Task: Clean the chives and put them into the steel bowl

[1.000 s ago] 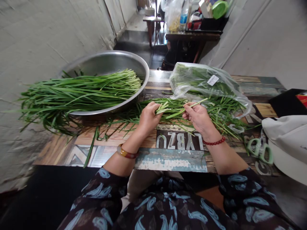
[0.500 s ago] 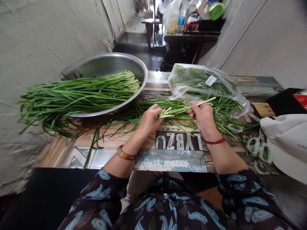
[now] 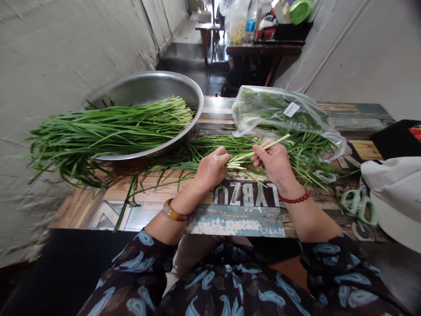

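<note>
1. Left hand: is gripping a stalk bunch, pale ends pointing right.
2. Right hand: is pinching a pale stalk between thumb and fingers.
3. Loose greens: are lying on the table, beneath both hands.
4. Steel basin: is holding a larger heap, leaves overhanging its rim.
5. Clear bag: is enclosing more greens, beyond the right hand.

White cap at right; blue-labelled bottle upright on far table, red item beside.
</note>
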`<state>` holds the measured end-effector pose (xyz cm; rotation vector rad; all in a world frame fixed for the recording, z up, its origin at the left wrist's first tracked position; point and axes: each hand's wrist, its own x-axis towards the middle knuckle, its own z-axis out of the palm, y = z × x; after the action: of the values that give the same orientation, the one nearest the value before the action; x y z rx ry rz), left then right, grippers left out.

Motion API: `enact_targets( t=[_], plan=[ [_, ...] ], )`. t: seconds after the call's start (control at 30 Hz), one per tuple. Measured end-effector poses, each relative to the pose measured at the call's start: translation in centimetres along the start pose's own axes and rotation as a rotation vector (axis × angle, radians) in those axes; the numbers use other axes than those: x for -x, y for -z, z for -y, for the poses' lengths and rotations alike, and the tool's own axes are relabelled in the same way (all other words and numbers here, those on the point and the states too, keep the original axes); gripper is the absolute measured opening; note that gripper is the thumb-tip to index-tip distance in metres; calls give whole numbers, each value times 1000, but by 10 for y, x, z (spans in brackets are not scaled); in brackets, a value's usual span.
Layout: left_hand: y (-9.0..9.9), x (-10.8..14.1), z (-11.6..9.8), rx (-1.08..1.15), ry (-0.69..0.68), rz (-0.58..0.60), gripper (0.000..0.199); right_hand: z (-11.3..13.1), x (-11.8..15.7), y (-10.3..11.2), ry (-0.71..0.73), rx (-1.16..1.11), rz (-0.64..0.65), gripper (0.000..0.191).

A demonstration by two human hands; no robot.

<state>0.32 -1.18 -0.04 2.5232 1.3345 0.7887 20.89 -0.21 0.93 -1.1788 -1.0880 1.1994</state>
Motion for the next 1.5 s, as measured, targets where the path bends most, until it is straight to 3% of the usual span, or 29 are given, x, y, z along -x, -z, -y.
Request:
enact_targets(
  t=[0.13,0.37,0.47,0.6,0.77,1.1,1.3,1.37,1.5],
  plan=[
    [0,-4,3,182,15,-103,17,-1,-1,-1,-9,-27,3,48],
    [5,-9,1,403,59,-184,34,-5,-2,-4,-66,-45,16,49],
    [4,-8,4,388,89,-110,31,-4,-4,-1,-70,-43,5,48],
    [5,-7,11,283,140,42,28,-2,-10,10,-31,-13,-113,46],
    [11,-6,13,164,146,97,23,-2,-18,23,51,29,-184,40],
    [10,-10,8,312,205,-247,36,-5,-19,20,-30,62,-161,36],
    [7,-9,24,536,422,-431,23,-4,-24,30,-41,20,-231,37],
    [9,-10,28,537,418,-434,23,-2,-25,35,-26,-2,-233,38],
    [14,-10,23,510,279,-352,24,-1,-28,40,-21,-7,-170,44]
  ],
)
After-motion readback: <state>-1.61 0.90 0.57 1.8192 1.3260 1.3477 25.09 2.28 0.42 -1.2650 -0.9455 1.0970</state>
